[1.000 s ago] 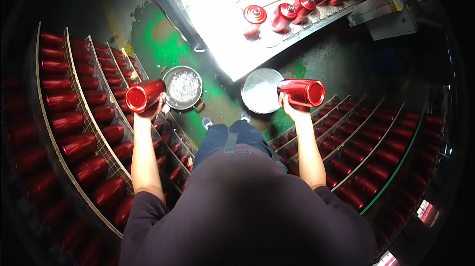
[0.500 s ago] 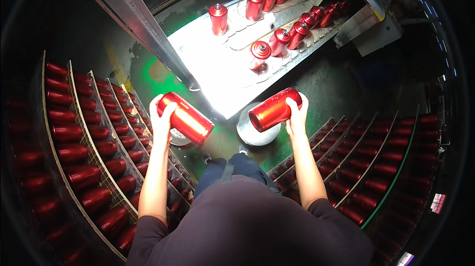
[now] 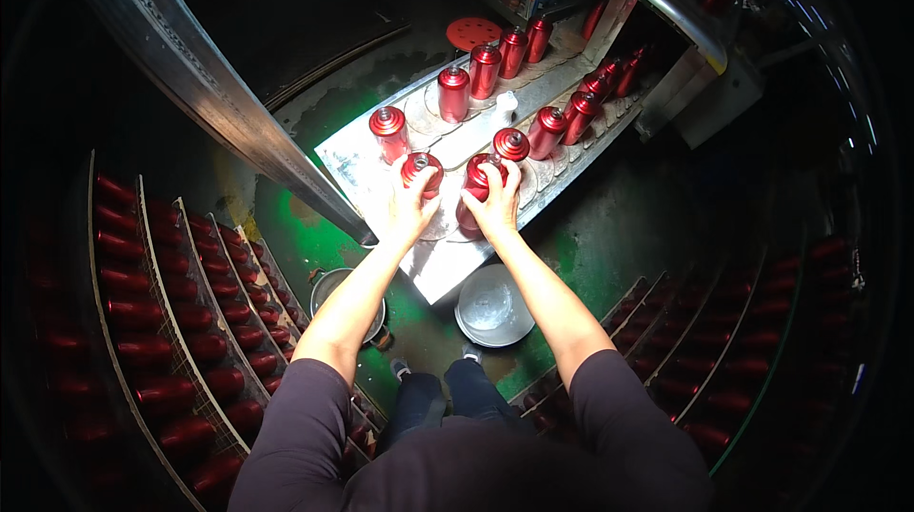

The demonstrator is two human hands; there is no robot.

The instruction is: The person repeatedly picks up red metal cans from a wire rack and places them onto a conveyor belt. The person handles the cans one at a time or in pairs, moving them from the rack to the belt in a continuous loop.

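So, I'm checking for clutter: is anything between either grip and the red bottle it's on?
Nothing visible: the left grip is directly on one red bottle, and the right grip on a second bottle. A neighbouring bottle stands beyond the right grip, not in between.

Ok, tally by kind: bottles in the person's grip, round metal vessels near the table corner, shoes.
Gripped red bottles: 2
Two-handled pan: 1
Round metal container: 1
Shoes: 2
Total: 6
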